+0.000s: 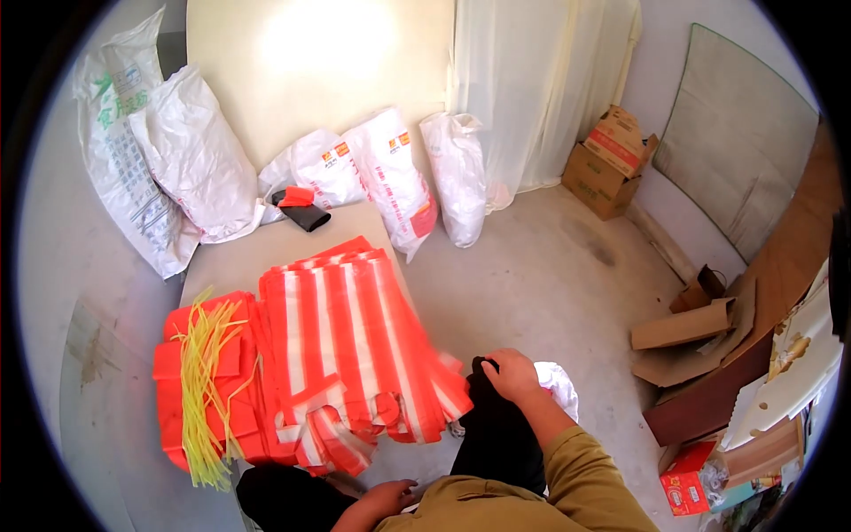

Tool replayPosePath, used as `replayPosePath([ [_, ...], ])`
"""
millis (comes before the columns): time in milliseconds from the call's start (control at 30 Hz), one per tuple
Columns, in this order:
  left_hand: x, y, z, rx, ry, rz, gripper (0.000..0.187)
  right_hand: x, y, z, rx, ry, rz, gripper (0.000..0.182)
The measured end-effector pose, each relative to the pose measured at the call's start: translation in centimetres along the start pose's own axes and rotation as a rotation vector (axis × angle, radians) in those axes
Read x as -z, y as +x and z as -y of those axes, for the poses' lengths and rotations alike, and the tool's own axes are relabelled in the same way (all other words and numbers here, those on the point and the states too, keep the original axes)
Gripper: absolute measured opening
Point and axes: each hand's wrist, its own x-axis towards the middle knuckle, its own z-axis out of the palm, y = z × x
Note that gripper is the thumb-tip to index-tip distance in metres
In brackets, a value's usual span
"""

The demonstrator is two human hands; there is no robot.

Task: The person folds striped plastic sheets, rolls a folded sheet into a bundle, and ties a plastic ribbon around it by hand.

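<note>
My right hand (511, 374) rests on the knee of my black trousers (496, 443), its fingers apart and nothing in them. Low in the picture, my left hand (387, 498) lies near my lap, fingers loosely spread, with no object visible in it. In front of me, a stack of red-and-white striped plastic bags (346, 328) lies on a board-like table (239, 264), its handle ends crumpled towards me. Left of it is a folded red stack (168, 403) with a bundle of yellow strips (202, 399) across it.
A black roll with a red piece (301, 208) sits at the table's far end. White sacks (390, 177) line the wall behind. Cardboard boxes (603, 177) stand at the back right; opened cardboard (683, 326) and a red box (683, 488) lie on the right.
</note>
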Motion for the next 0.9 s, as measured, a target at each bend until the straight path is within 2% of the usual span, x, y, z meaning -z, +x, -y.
replayPosePath([
  [167, 4.5, -3.0, -5.3, -0.152, 0.031, 0.018, 0.044, -0.6, -0.1, -0.1, 0.004, -0.009, -0.006, 0.027],
  [267, 9.1, -5.5, -9.0, -0.205, -0.118, 0.062, 0.042, -0.8, 0.2, -0.2, -0.003, 0.006, -0.012, 0.026],
  [333, 11.5, -6.3, -8.6, -0.311, -0.270, -0.029, 0.040, -0.9, 0.2, -0.5, -0.015, -0.002, -0.012, 0.029],
  [400, 14.7, -7.6, -9.2, -0.339, -0.341, -0.285, 0.036, -1.0, 0.1, -0.5, -0.010, -0.015, -0.022, 0.028],
  [467, 18.1, -8.4, -9.1, -0.270, -0.398, -0.477, 0.030, -1.1, 0.3, -0.8, -0.006, -0.025, -0.024, 0.027],
  [533, 20.1, -8.0, -6.5, -0.203, -0.212, -0.903, 0.028, -1.4, 0.2, -1.6, 0.003, -0.030, -0.022, 0.026],
  [600, 22.0, -7.5, -3.1, -0.200, -0.121, -1.201, 0.032, -1.3, 0.4, -1.5, -0.010, -0.035, -0.017, 0.025],
  [700, 22.3, -6.1, 2.6, -0.077, -0.253, -1.381, 0.030, -1.4, 0.5, -1.7, -0.012, -0.032, -0.008, 0.022],
  [800, 22.7, -7.0, -0.1, -0.076, -0.010, -1.357, 0.031, -1.5, 1.0, -1.6, -0.014, -0.041, -0.008, 0.021],
  [900, 22.7, -7.1, -0.5, -0.102, 0.359, -1.250, 0.032, -1.2, 1.2, -1.2, -0.012, -0.053, 0.002, 0.022],
])
